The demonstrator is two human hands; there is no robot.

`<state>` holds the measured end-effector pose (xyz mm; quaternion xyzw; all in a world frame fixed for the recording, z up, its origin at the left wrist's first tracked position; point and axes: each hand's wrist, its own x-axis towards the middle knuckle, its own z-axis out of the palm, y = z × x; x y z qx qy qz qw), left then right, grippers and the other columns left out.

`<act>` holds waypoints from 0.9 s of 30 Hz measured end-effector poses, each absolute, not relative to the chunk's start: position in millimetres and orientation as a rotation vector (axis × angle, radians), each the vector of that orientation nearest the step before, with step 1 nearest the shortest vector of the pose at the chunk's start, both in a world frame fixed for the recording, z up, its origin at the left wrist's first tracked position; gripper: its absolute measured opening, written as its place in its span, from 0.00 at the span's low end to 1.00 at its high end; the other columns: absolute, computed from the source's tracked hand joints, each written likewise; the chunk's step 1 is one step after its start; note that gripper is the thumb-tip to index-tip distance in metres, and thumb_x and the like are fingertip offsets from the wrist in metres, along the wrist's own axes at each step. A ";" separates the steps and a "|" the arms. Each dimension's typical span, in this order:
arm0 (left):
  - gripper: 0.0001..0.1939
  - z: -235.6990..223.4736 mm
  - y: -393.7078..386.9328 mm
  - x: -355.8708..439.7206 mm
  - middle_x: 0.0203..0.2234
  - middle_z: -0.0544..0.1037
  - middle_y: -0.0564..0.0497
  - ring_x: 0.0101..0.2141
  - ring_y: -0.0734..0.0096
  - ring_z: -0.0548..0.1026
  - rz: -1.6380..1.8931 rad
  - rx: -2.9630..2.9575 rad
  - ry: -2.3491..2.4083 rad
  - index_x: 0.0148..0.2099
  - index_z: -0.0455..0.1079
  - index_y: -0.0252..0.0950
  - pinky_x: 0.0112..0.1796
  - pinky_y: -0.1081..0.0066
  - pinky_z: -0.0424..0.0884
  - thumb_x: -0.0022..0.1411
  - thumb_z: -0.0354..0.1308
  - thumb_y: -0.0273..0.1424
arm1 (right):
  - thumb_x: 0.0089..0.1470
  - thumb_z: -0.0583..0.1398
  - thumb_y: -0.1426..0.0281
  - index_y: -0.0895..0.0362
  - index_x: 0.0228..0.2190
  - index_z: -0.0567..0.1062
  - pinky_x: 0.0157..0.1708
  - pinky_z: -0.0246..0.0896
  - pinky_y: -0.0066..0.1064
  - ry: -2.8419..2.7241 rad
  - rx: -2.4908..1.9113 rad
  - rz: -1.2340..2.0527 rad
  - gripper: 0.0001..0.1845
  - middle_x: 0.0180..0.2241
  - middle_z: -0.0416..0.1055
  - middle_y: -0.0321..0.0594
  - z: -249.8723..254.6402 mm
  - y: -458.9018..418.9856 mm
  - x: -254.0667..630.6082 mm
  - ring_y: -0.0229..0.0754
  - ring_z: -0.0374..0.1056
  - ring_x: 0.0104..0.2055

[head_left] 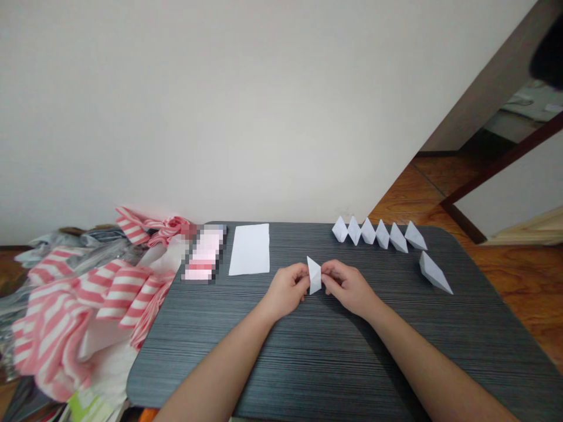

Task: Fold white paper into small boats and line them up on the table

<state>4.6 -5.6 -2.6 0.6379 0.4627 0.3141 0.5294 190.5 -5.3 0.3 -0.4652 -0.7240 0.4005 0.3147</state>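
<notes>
A small folded white paper [315, 276] is held upright above the middle of the dark table [281, 363]. My left hand [288, 288] pinches its left edge between thumb and fingers. On the other side, my right hand [347, 285] grips the right edge the same way. A flat stack or sheet of white paper [250, 249] lies behind and left of my left hand. Several folded paper pieces [368, 232] with pointed tips stand in a row at the back right. One longer folded paper piece [434, 273] rests apart, nearer the right edge.
A blurred-out pinkish rectangular item [204, 253] lies at the table's back left. Red-and-white striped cloth [88, 305] and plastic bags are heaped beyond the left edge. A pale wall [246, 105] rises behind the table. Wooden floor [519, 275] shows on the right.
</notes>
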 end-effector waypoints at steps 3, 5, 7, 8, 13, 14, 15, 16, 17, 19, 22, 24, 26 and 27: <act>0.10 -1.9 -5.9 4.9 0.21 0.69 0.55 0.18 0.80 0.66 0.748 1.532 1.122 0.36 0.69 0.35 0.20 0.79 0.61 0.60 0.48 0.32 | 0.55 0.54 0.73 0.55 0.35 0.65 0.24 0.58 0.26 -1.862 -1.269 1.020 0.04 0.21 0.66 0.31 -5.2 -5.9 188.7 0.36 0.65 0.22; 0.10 -1.6 -6.1 5.4 0.21 0.70 0.55 0.18 0.79 0.66 0.754 1.527 1.132 0.36 0.69 0.35 0.20 0.79 0.61 0.60 0.48 0.33 | 0.54 0.55 0.74 0.55 0.35 0.66 0.25 0.59 0.27 -1.851 -1.288 0.966 0.05 0.22 0.67 0.32 -6.8 -6.1 187.6 0.36 0.65 0.23; 0.10 -1.9 -6.1 5.9 0.22 0.71 0.55 0.18 0.79 0.67 0.761 1.521 1.136 0.36 0.69 0.35 0.20 0.79 0.62 0.60 0.48 0.33 | 0.53 0.55 0.75 0.55 0.34 0.68 0.26 0.59 0.27 -1.849 -1.278 0.925 0.05 0.27 0.68 0.35 -6.0 -5.9 186.7 0.36 0.65 0.24; 0.10 -2.3 -6.1 6.2 0.22 0.71 0.55 0.18 0.79 0.67 0.764 1.517 1.139 0.36 0.69 0.35 0.20 0.79 0.62 0.60 0.48 0.33 | 0.53 0.55 0.76 0.55 0.33 0.68 0.26 0.59 0.28 -1.851 -1.265 0.912 0.05 0.30 0.69 0.36 -4.8 -5.7 186.4 0.36 0.65 0.25; 0.10 -4.2 -6.6 6.6 0.22 0.72 0.54 0.19 0.79 0.67 0.769 1.511 1.165 0.37 0.69 0.35 0.20 0.79 0.62 0.60 0.48 0.32 | 0.53 0.55 0.76 0.55 0.31 0.71 0.28 0.60 0.28 -1.882 -1.196 0.872 0.06 0.35 0.69 0.39 2.6 -4.2 185.9 0.37 0.65 0.29; 0.10 -4.0 -6.8 6.5 0.22 0.72 0.54 0.19 0.79 0.67 0.771 1.517 1.169 0.38 0.69 0.35 0.20 0.79 0.62 0.59 0.48 0.32 | 0.53 0.55 0.76 0.55 0.31 0.71 0.28 0.59 0.28 -1.888 -1.188 0.867 0.06 0.35 0.69 0.39 3.6 -4.1 185.9 0.38 0.65 0.30; 0.10 -3.5 -7.1 6.5 0.22 0.72 0.54 0.19 0.79 0.67 0.775 1.524 1.172 0.38 0.69 0.35 0.21 0.79 0.61 0.59 0.48 0.32 | 0.54 0.55 0.75 0.55 0.30 0.71 0.29 0.59 0.28 -1.894 -1.181 0.864 0.06 0.35 0.69 0.40 4.5 -4.0 185.9 0.38 0.65 0.31; 0.10 -2.7 -7.4 6.4 0.22 0.72 0.54 0.19 0.79 0.67 0.778 1.531 1.172 0.38 0.70 0.34 0.21 0.79 0.61 0.59 0.48 0.31 | 0.54 0.55 0.75 0.55 0.30 0.72 0.29 0.59 0.28 -1.898 -1.178 0.861 0.06 0.35 0.69 0.40 5.3 -4.1 185.9 0.39 0.65 0.32; 0.10 -1.8 -7.7 6.3 0.22 0.72 0.54 0.19 0.79 0.67 0.781 1.539 1.170 0.38 0.70 0.34 0.21 0.79 0.61 0.59 0.48 0.31 | 0.54 0.55 0.75 0.55 0.30 0.72 0.29 0.59 0.29 -1.903 -1.175 0.860 0.06 0.35 0.69 0.40 6.0 -4.1 185.8 0.39 0.65 0.32; 0.10 0.2 -8.2 6.2 0.22 0.72 0.54 0.19 0.79 0.68 0.783 1.549 1.166 0.37 0.70 0.34 0.22 0.78 0.61 0.59 0.48 0.31 | 0.54 0.55 0.75 0.55 0.30 0.72 0.30 0.59 0.29 -1.908 -1.170 0.854 0.06 0.35 0.69 0.40 7.3 -4.3 185.7 0.39 0.66 0.33; 0.10 1.7 -8.4 6.3 0.21 0.71 0.54 0.19 0.78 0.68 0.785 1.541 1.169 0.37 0.70 0.34 0.22 0.78 0.61 0.59 0.48 0.30 | 0.55 0.55 0.75 0.55 0.30 0.73 0.32 0.60 0.30 -1.909 -1.158 0.841 0.07 0.35 0.70 0.41 8.9 -4.4 185.5 0.41 0.66 0.35; 0.09 1.5 -8.2 6.4 0.22 0.71 0.54 0.19 0.78 0.68 0.789 1.536 1.168 0.37 0.70 0.34 0.22 0.78 0.61 0.59 0.49 0.30 | 0.55 0.55 0.74 0.55 0.31 0.73 0.34 0.61 0.31 -1.910 -1.147 0.840 0.07 0.36 0.70 0.41 9.7 -4.4 185.5 0.41 0.66 0.36; 0.09 0.7 -8.2 6.5 0.22 0.72 0.54 0.19 0.78 0.67 0.792 1.541 1.162 0.37 0.70 0.34 0.22 0.78 0.61 0.59 0.49 0.29 | 0.55 0.55 0.74 0.55 0.31 0.73 0.34 0.61 0.31 -1.916 -1.131 0.844 0.07 0.36 0.70 0.42 10.4 -4.4 185.5 0.41 0.66 0.36; 0.09 0.3 -8.2 6.4 0.22 0.72 0.54 0.19 0.78 0.67 0.792 1.545 1.158 0.37 0.70 0.34 0.22 0.78 0.60 0.58 0.49 0.29 | 0.55 0.55 0.75 0.55 0.30 0.73 0.34 0.61 0.31 -1.923 -1.119 0.849 0.07 0.36 0.70 0.42 10.7 -4.4 185.5 0.41 0.66 0.36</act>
